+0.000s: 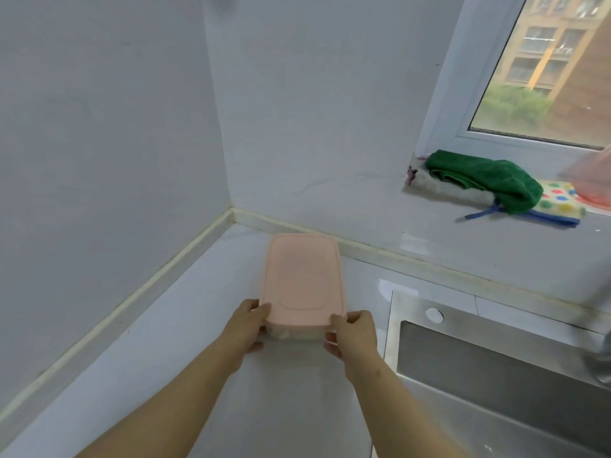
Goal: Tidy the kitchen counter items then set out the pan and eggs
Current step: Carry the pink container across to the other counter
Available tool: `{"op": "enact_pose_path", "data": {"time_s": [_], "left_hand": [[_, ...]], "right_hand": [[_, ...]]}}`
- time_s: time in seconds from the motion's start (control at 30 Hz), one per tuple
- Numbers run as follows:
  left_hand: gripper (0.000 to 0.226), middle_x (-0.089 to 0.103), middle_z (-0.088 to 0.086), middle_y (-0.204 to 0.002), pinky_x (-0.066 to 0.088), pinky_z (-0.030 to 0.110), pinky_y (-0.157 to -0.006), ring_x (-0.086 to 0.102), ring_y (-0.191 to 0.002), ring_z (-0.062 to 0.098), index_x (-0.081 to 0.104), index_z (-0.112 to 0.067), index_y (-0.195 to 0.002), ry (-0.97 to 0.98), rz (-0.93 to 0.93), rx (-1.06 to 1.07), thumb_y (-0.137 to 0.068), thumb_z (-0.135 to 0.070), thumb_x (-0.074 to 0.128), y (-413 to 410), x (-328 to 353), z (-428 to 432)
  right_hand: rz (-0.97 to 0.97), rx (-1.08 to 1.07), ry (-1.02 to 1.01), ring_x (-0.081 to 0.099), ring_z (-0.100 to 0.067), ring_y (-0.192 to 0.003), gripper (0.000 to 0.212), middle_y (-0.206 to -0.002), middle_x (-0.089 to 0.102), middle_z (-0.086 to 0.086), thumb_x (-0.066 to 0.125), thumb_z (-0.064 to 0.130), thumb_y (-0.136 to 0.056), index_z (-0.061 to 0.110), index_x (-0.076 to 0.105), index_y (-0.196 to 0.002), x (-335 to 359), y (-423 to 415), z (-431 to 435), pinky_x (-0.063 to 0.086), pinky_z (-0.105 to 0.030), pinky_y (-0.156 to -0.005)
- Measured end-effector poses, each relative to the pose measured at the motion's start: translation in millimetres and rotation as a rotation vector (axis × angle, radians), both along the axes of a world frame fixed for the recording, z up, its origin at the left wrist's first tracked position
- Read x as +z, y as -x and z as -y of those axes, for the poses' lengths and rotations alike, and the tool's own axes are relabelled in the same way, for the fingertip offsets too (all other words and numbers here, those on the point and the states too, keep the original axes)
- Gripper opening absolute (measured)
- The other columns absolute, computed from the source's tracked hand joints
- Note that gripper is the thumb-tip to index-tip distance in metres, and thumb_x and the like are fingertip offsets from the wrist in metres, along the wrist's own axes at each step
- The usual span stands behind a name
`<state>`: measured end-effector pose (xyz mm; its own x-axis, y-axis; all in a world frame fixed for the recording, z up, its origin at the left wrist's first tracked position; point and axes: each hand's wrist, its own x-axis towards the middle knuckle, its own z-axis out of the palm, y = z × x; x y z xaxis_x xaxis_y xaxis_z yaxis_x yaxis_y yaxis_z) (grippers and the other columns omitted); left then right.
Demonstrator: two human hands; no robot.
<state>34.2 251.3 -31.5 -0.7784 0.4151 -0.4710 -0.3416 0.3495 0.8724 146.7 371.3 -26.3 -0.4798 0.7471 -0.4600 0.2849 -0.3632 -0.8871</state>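
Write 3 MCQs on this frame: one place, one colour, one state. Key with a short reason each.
1. Where does the green cloth lie?
A. in the sink
B. on the windowsill
C. on the counter in the wall corner

2. What colour is the lid of the box?
A. pink
B. blue
C. black

3. How do the hands meet the box?
A. left hand and right hand both hold its near end
B. only one hand touches it
C. both hover clear of it

Key:
1 B: the cloth rests on other cloths on the sill under the window.
2 A: the lid is pale pink all over.
3 A: a thumb sits on each near corner of the lid, with fingers curled under the box.
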Motion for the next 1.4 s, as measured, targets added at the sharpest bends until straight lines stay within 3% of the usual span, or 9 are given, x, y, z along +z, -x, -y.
{"op": "enact_pose_path", "data": {"time_s": [0.2,0.47,0.7,0.77,0.83,0.97,1.13,1.33,1.4], "left_hand": [[0.018,0.052,-0.003,-0.096,0.046,0.038,-0.082,0.055,-0.103,0.027,0.042,-0.020,-0.116,0.001,-0.025,-0.048,-0.100,-0.027,0.038,-26.2,2.0,26.8],[0.013,0.049,-0.004,-0.089,0.048,0.036,-0.078,0.055,-0.099,0.028,0.041,-0.019,-0.110,0.023,-0.088,-0.049,-0.100,-0.026,0.036,-53.1,-3.3,62.9],[0.014,0.052,0.006,-0.107,0.048,0.038,-0.082,0.054,-0.106,0.029,0.042,-0.018,-0.110,0.037,-0.102,-0.049,-0.100,-0.025,0.036,-62.4,-2.1,78.6],[0.013,0.052,0.004,-0.102,0.048,0.035,-0.077,0.055,-0.102,0.029,0.042,-0.017,-0.109,0.049,-0.124,-0.059,-0.100,-0.024,0.036,-65.1,-2.7,81.3],[0.013,0.052,0.006,-0.105,0.049,0.035,-0.077,0.057,-0.103,0.030,0.043,-0.017,-0.109,0.062,-0.131,-0.073,-0.099,-0.024,0.037,-69.1,-2.4,83.9],[0.012,0.055,0.003,-0.103,0.049,0.036,-0.087,0.059,-0.104,0.027,0.044,-0.018,-0.107,0.094,-0.154,-0.133,-0.097,-0.023,0.038,-70.0,-1.8,93.0],[0.011,0.059,0.008,-0.103,0.045,0.026,-0.071,0.059,-0.086,0.018,0.048,-0.012,-0.098,0.009,-0.061,-0.068,-0.096,-0.015,0.038,-69.8,-3.3,105.3],[0.013,0.064,0.010,-0.099,0.050,0.038,-0.088,0.062,-0.093,0.023,0.052,-0.014,-0.090,-0.097,0.031,0.056,-0.096,-0.016,0.041,-79.3,7.5,99.7],[0.011,0.064,0.009,-0.096,0.050,0.039,-0.087,0.063,-0.090,0.022,0.052,-0.013,-0.087,-0.090,0.026,0.074,-0.095,-0.019,0.045,-78.2,12.7,97.9]], "right_hand": [[-0.004,-0.070,0.036,0.056,-0.025,-0.079,0.015,-0.089,0.048,-0.009,0.048,0.002,-0.091,0.011,0.038,-0.083,0.2,-22.0,29.8,0.052,-0.029,-0.057],[0.040,-0.016,0.039,0.051,-0.024,-0.076,0.010,-0.080,0.049,-0.008,0.044,0.012,-0.093,0.005,0.043,-0.086,-4.1,-50.3,74.4,0.053,-0.041,-0.077],[0.096,-0.019,0.057,0.041,-0.022,-0.075,0.018,-0.080,0.043,-0.007,0.046,0.021,-0.093,0.010,0.042,-0.081,-5.4,-59.8,91.7,0.047,-0.042,-0.084],[0.048,-0.007,0.193,0.046,-0.022,-0.081,0.021,-0.085,0.049,-0.007,0.050,0.028,-0.094,0.007,0.050,-0.097,-3.8,-62.5,92.5,0.048,-0.044,-0.091],[-0.007,0.000,0.279,0.052,-0.024,-0.090,0.041,-0.099,0.055,-0.008,0.055,0.036,-0.092,0.006,0.048,-0.119,-2.3,-64.4,92.8,0.050,-0.040,-0.079],[-0.086,0.119,0.192,0.050,-0.022,-0.095,0.052,-0.117,0.052,0.000,0.054,0.025,-0.093,0.024,0.031,-0.139,-2.4,-66.3,98.9,0.040,-0.033,-0.083],[-0.227,0.164,0.109,0.040,-0.019,-0.112,0.057,-0.128,0.041,0.009,0.056,0.028,-0.092,0.040,0.027,-0.138,9.3,-61.1,108.2,0.033,-0.044,-0.092],[-0.252,0.024,-0.010,0.045,-0.026,-0.116,0.064,-0.136,0.037,0.001,0.066,0.017,-0.080,0.042,0.036,-0.131,19.1,-37.1,105.4,0.048,-0.051,-0.094],[-0.269,-0.018,0.020,0.049,-0.026,-0.110,0.057,-0.132,0.041,-0.001,0.061,0.011,-0.080,0.042,0.040,-0.124,19.5,-38.9,103.7,0.052,-0.045,-0.082]]}}
